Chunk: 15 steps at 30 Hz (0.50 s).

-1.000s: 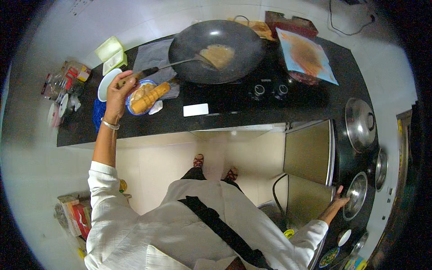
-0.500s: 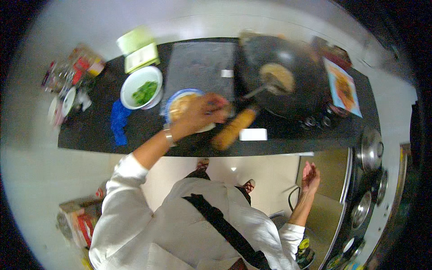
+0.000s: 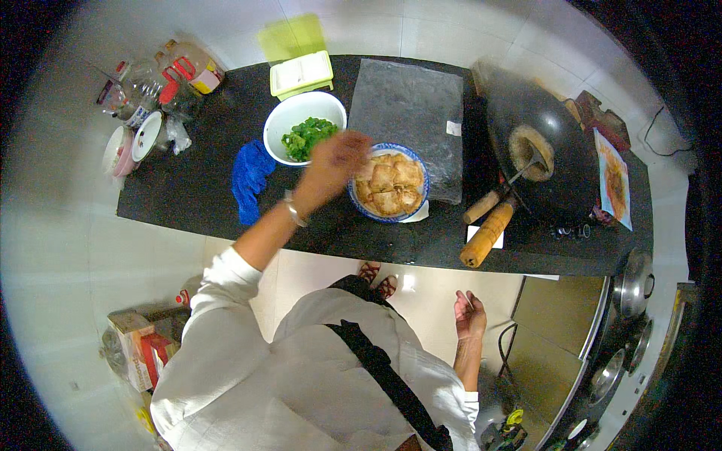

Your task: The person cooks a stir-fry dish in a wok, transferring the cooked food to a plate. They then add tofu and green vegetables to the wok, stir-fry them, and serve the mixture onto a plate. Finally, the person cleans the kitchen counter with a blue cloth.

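Observation:
My left hand (image 3: 338,159) reaches over the counter, between a white bowl (image 3: 272,119) of chopped greens (image 3: 307,137) and a blue-rimmed dish (image 3: 426,188) of golden-brown slabs (image 3: 389,180). Its fingers are bent and blurred, so whether anything is in them is unclear. Low in front of the counter, my right hand (image 3: 470,317) hangs with loosely curled fingers apart, gripping nothing that I can make out. To the right, a ladle (image 3: 519,174) with a wooden handle rests in a dark wok (image 3: 549,113) holding pale brown liquid (image 3: 531,154); the wok's own wooden handle (image 3: 487,237) points toward me.
A grey board (image 3: 406,98) lies behind the dish. A blue cloth (image 3: 252,180) and an open green-and-white box (image 3: 302,73) flank the bowl. Plastic bottles (image 3: 169,79) stand far left. A picture sheet (image 3: 614,180) is right of the wok; pot lids (image 3: 635,282) hang further right.
My left hand has drawn back leftward from the dish's right side toward the bowl of greens. My right hand has come in closer to my body. The whole view has shifted.

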### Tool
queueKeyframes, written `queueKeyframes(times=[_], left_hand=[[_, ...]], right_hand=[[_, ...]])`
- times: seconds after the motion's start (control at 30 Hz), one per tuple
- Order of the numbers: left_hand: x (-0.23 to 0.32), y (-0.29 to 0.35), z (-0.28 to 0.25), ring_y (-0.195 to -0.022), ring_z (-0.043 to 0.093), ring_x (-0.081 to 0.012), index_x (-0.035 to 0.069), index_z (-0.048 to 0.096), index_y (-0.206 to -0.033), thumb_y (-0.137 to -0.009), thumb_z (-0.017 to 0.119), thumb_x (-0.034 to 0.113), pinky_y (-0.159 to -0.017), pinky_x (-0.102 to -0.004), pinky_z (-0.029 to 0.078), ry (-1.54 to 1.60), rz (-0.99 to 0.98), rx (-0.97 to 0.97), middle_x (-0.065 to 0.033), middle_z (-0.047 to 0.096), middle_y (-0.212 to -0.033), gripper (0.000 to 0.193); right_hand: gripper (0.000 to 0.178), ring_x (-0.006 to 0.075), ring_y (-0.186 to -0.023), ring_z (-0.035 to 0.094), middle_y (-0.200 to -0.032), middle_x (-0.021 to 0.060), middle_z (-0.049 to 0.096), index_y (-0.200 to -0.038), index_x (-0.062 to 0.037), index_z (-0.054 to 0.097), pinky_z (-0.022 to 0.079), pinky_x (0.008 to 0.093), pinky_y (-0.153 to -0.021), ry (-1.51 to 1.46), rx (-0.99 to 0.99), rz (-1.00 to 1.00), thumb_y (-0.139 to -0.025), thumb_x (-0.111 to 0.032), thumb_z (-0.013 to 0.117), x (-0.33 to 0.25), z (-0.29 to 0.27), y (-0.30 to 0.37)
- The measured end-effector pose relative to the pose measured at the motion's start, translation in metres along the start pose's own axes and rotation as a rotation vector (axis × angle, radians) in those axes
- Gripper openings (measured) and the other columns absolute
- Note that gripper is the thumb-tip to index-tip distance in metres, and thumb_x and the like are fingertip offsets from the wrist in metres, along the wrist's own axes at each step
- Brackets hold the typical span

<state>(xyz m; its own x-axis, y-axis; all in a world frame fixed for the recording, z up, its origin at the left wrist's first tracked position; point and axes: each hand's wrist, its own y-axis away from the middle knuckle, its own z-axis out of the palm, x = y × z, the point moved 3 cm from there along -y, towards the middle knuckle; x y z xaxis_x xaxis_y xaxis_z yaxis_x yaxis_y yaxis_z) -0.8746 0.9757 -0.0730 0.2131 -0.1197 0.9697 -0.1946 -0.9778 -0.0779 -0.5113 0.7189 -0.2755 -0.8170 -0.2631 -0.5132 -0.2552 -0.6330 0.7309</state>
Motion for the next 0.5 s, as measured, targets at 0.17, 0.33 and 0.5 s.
queueKeyframes(times=[0.17, 0.33, 0.5], left_hand=[[-0.020, -0.014, -0.125, -0.068, 0.057, -0.0114, 0.004, 0.058, -0.099, -0.087, 0.055, 0.020, -0.064, -0.0244, 0.052, 0.140, -0.022, 0.513, -0.0053, 0.060, -0.084, 0.020], [-0.085, -0.057, -0.214, -0.065, 0.056, -0.0104, 0.002, 0.057, -0.094, -0.081, 0.059, 0.014, -0.056, -0.0236, 0.052, 0.299, -0.185, 0.699, -0.0035, 0.058, -0.078, 0.018], [-0.165, -0.112, -0.254, -0.059, 0.052, -0.0113, 0.006, 0.059, -0.088, -0.079, 0.064, 0.022, -0.051, -0.0259, 0.050, 0.284, -0.441, 0.625, -0.0007, 0.055, -0.073, 0.019]], right_hand=[[0.021, 0.0206, -0.066, 0.061, -0.083, 0.0139, 0.061, -0.099, -0.0004, 0.053, 0.053, 0.0296, -0.060, -0.013, 0.010, 0.050, -0.085, -0.017, 0.050, 0.038, 0.031, 0.015], [0.017, 0.0175, -0.063, 0.056, -0.074, 0.0081, 0.057, -0.094, -0.0021, 0.054, 0.050, 0.0267, -0.057, -0.016, -0.027, 0.082, -0.086, -0.016, 0.050, 0.068, 0.047, 0.035], [0.015, 0.0162, -0.061, 0.051, -0.071, 0.0052, 0.053, -0.088, -0.0039, 0.053, 0.044, 0.0236, -0.054, -0.078, 0.030, 0.007, -0.085, -0.018, 0.049, 0.100, 0.082, 0.049]])
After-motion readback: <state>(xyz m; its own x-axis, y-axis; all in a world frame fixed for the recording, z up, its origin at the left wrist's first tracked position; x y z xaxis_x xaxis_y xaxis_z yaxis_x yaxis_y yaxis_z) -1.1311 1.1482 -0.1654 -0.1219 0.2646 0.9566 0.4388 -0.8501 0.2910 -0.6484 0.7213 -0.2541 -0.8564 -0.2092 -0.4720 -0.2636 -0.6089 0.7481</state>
